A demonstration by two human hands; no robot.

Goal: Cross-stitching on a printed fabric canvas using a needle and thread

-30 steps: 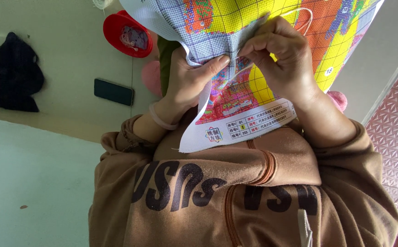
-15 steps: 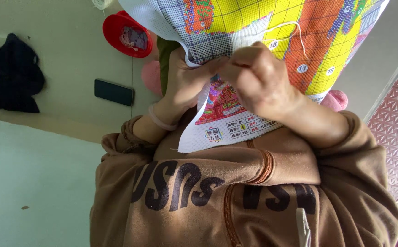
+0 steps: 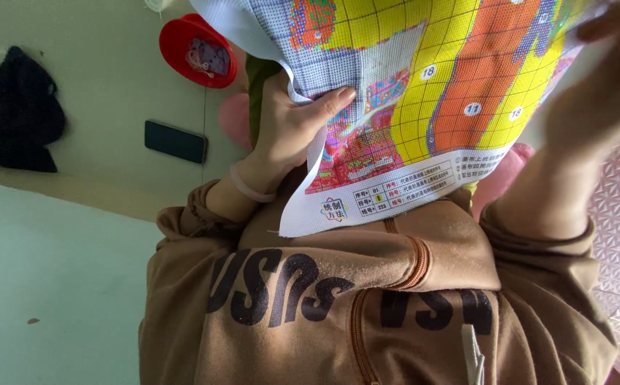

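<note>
Canvas (image 3: 424, 93), a cross-stitch cloth printed in yellow, orange, pink and blue grid squares, is held up in front of the person's chest and fills the top of the head view. The left hand (image 3: 292, 132) grips the canvas at its left edge: the thumb lies across the front of the cloth and the fingers curl behind it, so the hand is closed on the fabric. A pale band (image 3: 249, 187) circles that wrist. The right hand (image 3: 598, 93) is raised at the canvas's right edge and is blurred; whether it pinches anything cannot be told.

Along the lower white border of the canvas runs a printed legend (image 3: 410, 187), a slanted strip of small rows with coloured squares and a round emblem at its left end. White round number tags dot the orange and yellow areas.

Beyond the canvas, a red round container (image 3: 197, 51) with a picture inside lies on the pale floor (image 3: 103, 100), near a dark phone (image 3: 175, 141) and a black cloth (image 3: 11, 110). Below is the brown hoodie (image 3: 367, 314).
</note>
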